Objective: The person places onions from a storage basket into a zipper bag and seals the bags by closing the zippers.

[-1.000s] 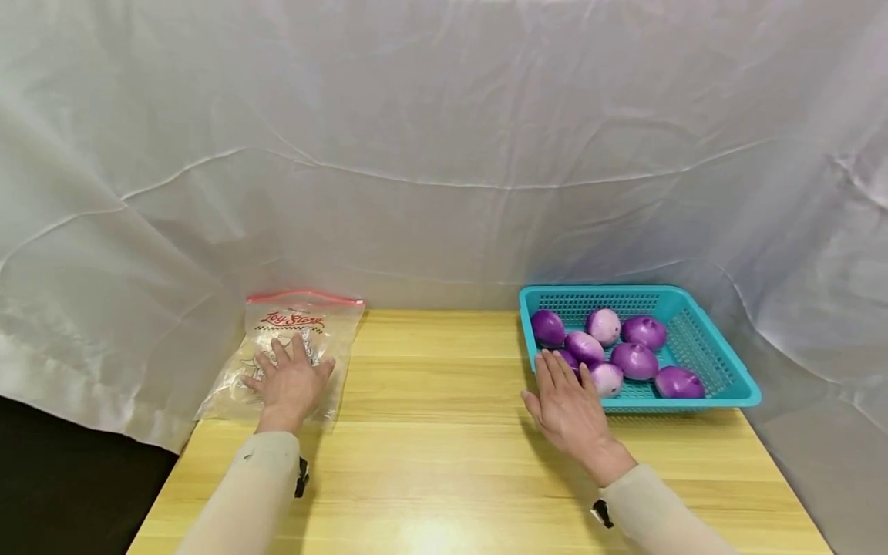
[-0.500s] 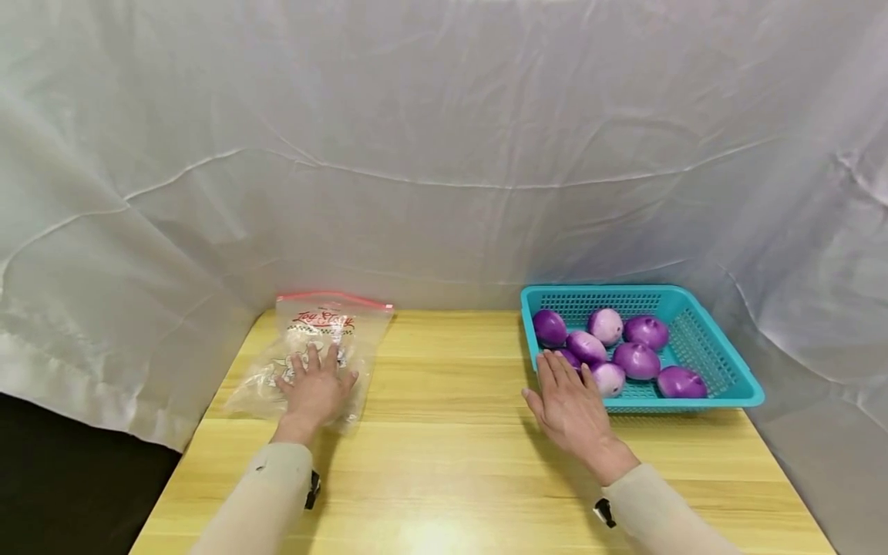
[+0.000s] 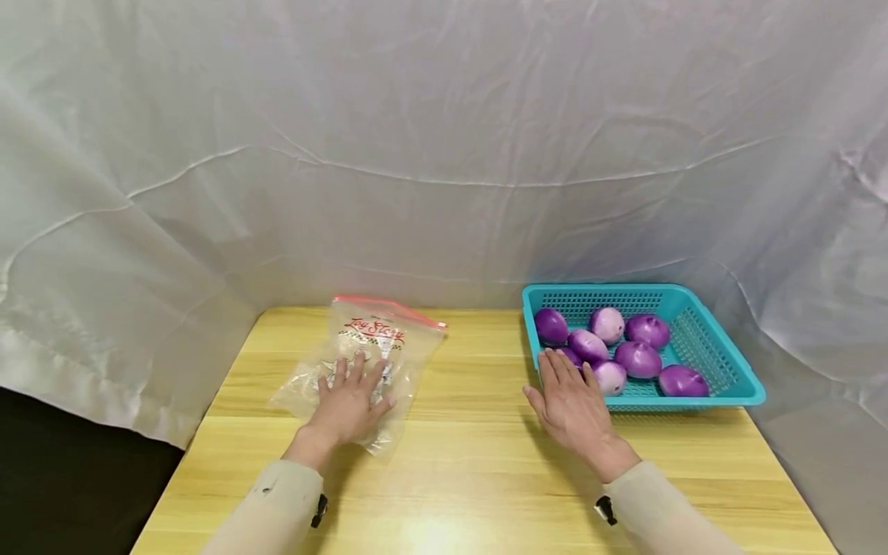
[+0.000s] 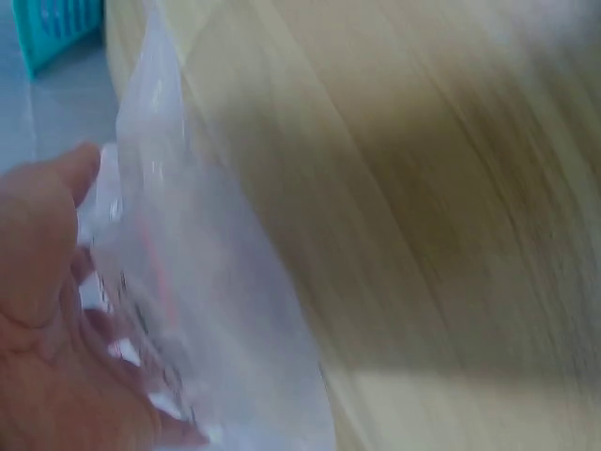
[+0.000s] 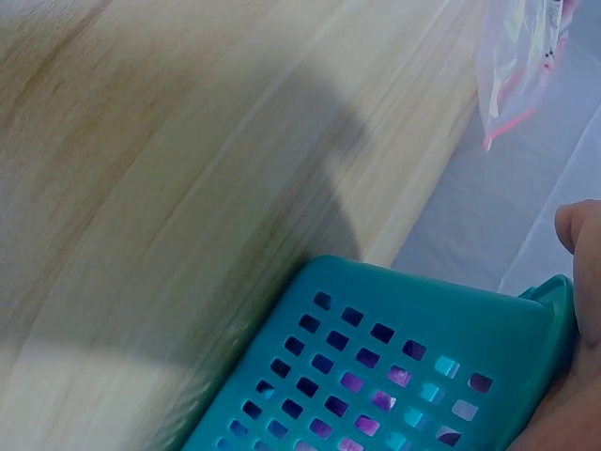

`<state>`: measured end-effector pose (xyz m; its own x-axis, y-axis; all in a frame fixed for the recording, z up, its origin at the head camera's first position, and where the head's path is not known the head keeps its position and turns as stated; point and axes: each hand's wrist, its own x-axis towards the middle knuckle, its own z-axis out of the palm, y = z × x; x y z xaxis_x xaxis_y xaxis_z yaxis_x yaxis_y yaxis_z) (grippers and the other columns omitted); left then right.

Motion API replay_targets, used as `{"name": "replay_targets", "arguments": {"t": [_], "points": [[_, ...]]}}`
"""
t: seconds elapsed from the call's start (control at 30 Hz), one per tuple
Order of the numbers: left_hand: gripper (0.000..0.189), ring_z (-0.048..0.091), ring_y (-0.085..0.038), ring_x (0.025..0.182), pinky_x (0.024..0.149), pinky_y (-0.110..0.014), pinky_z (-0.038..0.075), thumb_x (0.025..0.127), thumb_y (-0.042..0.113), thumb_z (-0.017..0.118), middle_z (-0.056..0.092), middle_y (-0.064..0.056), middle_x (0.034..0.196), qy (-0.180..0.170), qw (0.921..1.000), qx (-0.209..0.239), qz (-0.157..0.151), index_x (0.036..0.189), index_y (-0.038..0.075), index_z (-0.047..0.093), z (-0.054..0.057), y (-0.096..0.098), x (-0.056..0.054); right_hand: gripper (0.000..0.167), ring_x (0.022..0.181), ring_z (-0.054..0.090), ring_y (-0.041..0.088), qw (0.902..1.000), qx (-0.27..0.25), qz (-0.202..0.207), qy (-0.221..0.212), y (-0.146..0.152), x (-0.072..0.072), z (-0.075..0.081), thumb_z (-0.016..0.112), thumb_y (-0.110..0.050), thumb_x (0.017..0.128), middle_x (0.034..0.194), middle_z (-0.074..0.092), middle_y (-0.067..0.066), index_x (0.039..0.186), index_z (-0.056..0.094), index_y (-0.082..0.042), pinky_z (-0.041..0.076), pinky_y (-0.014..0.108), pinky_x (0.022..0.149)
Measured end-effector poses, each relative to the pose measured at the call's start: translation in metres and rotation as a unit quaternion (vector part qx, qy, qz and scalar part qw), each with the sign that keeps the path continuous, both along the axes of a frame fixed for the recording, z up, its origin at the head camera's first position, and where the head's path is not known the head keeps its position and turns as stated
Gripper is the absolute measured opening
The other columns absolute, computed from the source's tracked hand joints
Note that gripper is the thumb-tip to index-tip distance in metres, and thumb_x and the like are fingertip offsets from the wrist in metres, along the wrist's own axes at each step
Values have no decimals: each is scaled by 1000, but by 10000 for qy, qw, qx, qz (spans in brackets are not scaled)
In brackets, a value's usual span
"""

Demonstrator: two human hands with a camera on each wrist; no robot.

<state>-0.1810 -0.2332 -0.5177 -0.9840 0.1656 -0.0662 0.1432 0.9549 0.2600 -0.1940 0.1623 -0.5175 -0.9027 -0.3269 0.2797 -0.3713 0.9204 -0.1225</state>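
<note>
Fingers spread, my left hand [image 3: 350,408] rests on a clear zip bag [image 3: 409,366] with a red zip strip and "Toy Story" print. The left wrist view shows the bag [image 4: 225,291] bulging up beside the palm. My right hand [image 3: 572,416] lies with straight fingers over the near-left corner of a turquoise plastic basket [image 3: 752,397]. Several purple onions [image 3: 638,360], some paler than others, lie in this basket; the fingers partly hide one. In the right wrist view, the hand [image 5: 573,395] is at the basket's rim [image 5: 559,324].
Both things lie on a light wooden table [image 3: 458,478], with bare wood between them. A grey cloth [image 3: 444,154] hangs behind the table and along its sides. The table's left edge borders a dark area [image 3: 76,478].
My left hand has slid the zip bag rightward along the table, and the bag has turned a little clockwise. The right hand and basket have stayed in place.
</note>
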Motion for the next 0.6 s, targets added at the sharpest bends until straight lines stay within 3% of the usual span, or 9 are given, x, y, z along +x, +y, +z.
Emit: {"name": "replay_targets", "arguments": {"t": [0.23,0.37,0.47,0.6], "points": [[61,12,-52,159,117,-82,12,107,34,57,21,-18,174,-59,9950,-214,-976,164,29,37,11,5,20,66,150,43,42,10000,-33,16,-12,0,0,1,51,-42,109,160,47,25,156,43,3,31,70,119],[63,14,-49,160,116,-82,11,97,10,66,27,-12,173,-198,9905,-225,-1339,155,33,53,17,-2,34,66,150,43,42,10000,-40,29,-2,0,0,1,52,-42,108,159,47,25,156,43,3,31,70,119],[64,16,-47,160,117,-82,9,90,-1,69,33,-10,171,-255,9894,-184,-1418,142,35,66,23,-9,41,66,149,44,42,10000,-64,23,-7,0,0,1,52,-42,108,159,48,25,156,43,3,31,70,119],[48,23,-46,159,117,-81,8,86,-3,71,41,-11,166,-93,9929,-133,-1182,121,29,77,30,-16,47,66,149,44,42,10000,-81,5,-10,0,0,1,52,-42,108,159,48,25,156,43,3,31,70,119]]}}
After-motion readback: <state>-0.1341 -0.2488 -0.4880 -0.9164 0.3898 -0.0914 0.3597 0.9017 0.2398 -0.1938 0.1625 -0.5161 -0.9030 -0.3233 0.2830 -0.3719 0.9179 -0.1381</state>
